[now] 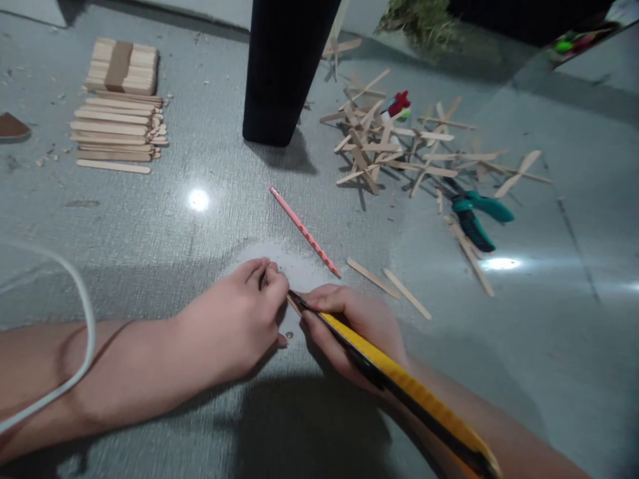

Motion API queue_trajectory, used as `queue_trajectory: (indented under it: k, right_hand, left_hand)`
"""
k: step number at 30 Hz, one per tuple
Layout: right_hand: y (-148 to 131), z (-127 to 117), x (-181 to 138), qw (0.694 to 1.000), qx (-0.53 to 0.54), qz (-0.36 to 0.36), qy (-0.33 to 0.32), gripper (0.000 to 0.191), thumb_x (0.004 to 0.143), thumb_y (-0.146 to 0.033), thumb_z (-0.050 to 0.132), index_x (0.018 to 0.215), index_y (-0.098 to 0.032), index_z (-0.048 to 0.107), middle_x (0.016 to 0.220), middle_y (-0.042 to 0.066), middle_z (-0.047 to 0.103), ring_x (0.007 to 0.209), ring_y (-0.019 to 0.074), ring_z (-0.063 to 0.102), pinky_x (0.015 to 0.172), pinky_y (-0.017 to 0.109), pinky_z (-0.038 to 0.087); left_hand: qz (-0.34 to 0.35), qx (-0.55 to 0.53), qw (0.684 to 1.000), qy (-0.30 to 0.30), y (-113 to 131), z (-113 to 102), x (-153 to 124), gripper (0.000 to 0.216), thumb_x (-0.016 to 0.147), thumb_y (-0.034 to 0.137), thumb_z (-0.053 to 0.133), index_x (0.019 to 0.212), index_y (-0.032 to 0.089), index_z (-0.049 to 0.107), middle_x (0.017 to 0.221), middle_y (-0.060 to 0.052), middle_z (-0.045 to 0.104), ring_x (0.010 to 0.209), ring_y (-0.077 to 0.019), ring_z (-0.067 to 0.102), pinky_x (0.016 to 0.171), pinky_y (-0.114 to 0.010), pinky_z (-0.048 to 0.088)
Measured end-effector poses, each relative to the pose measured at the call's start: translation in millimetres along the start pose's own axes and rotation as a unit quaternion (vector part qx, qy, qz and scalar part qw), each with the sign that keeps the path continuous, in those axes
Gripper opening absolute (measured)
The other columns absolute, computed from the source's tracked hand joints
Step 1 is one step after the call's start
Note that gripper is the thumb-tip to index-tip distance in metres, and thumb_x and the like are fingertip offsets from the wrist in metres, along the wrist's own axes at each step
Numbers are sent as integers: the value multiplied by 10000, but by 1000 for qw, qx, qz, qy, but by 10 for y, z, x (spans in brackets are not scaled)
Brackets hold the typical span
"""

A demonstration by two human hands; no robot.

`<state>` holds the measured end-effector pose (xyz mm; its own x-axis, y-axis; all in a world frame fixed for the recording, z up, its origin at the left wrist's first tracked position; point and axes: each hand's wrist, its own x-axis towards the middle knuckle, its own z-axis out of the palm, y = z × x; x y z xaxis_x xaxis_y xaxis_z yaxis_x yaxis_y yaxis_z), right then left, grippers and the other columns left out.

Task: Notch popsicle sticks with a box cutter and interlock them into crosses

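Observation:
Low in the middle, my right hand [357, 326] is closed round a yellow and black utility knife [399, 379], its long handle slanting toward the lower right. The knife's dark tip end points at my left hand [237, 313], whose fingers are pinched together. Between the two hands a short piece of wooden craft stick [294, 305] shows under the blade. Most of that stick is hidden by my fingers. Pale dust [304, 263] lies on the floor around my fingertips. A pink pencil [307, 233] rests just beyond them.
Loose craft sticks [372, 277] lie right of my hands. Stacked sticks [117, 130] and a banded bundle [122, 66] sit far left. Crossed-stick pieces [369, 146] and teal-handled pliers [474, 216] are at right. A black post [284, 73] stands ahead; a white cable [82, 299] loops over my left forearm.

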<state>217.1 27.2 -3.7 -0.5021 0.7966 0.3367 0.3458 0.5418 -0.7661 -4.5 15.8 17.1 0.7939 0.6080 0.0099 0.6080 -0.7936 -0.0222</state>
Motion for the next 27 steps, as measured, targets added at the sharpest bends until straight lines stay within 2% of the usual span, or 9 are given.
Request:
queue_trajectory:
  k: [5, 14, 19, 24, 27]
  right_hand:
    - [-16, 25, -33, 999, 11, 19, 49, 243, 879, -98, 704, 986, -310, 653, 898, 14, 807, 790, 220, 811, 689, 321, 674]
    - [23, 36, 11, 1000, 0, 25, 14, 206, 901, -122, 687, 1004, -298, 655, 894, 32, 823, 754, 238, 814, 666, 341, 675]
    - [7, 36, 32, 1000, -10, 8, 8, 196, 906, -119, 669, 990, -295, 642, 901, 35, 828, 757, 231, 817, 673, 331, 674]
    - [-7, 41, 84, 999, -49, 3, -14, 148, 915, -146, 656, 948, -282, 609, 820, 22, 798, 704, 220, 805, 611, 302, 626]
    - [-17, 38, 96, 998, -54, 10, -27, 151, 908, -139, 649, 897, -275, 584, 766, 10, 764, 631, 206, 763, 542, 291, 554]
  left_hand:
    - [-9, 18, 1000, 9, 11, 13, 0, 505, 1028, 532, 635, 1022, 69, 834, 1182, -227, 764, 1037, -320, 745, 1090, -469, 525]
    - [-6, 21, 999, -27, 10, -1, 15, 505, 1064, 539, 568, 1008, 113, 833, 1210, -208, 759, 1056, -307, 732, 1103, -475, 501]
    - [-2, 26, 999, -18, 18, 17, 7, 507, 1053, 540, 587, 1019, 101, 838, 1220, -223, 760, 1063, -319, 739, 1100, -480, 506]
    - [-4, 14, 1000, 0, 25, 3, 10, 514, 1042, 540, 608, 979, 86, 841, 1186, -238, 759, 1037, -325, 742, 1082, -483, 518]
    - [-6, 4, 1000, 4, 19, -8, 8, 502, 1044, 524, 608, 916, 102, 847, 1115, -222, 763, 1003, -327, 743, 1058, -488, 537]
